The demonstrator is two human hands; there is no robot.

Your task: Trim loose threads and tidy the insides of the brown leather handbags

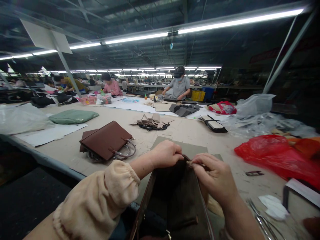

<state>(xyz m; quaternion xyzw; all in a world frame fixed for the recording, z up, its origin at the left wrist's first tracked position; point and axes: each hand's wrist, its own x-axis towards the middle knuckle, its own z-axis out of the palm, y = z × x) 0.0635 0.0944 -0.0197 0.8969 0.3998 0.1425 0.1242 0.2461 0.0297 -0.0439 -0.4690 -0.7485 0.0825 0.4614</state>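
An open dark brown handbag (175, 196) stands upright close in front of me, its mouth facing up and its dark lining showing. My left hand (166, 154) is closed on the bag's far top edge, thumb and fingers pressed together. Opposite it, my right hand (213, 173) pinches the same edge near the corner. A small tan bit (189, 163) shows at the right fingertips; what it is I cannot make out. Beneath the far end of the bag lies a grey-green sheet (195, 146) on the table.
Brown handbags (110, 140) lie at left, a green pouch (73, 116) behind. Strap pieces (153, 121) are piled mid-table. At right are a red plastic bag (272, 156), clear plastic (265, 121), a small cutter (254, 173) and scissors (260, 216). A person (178, 85) works across the table.
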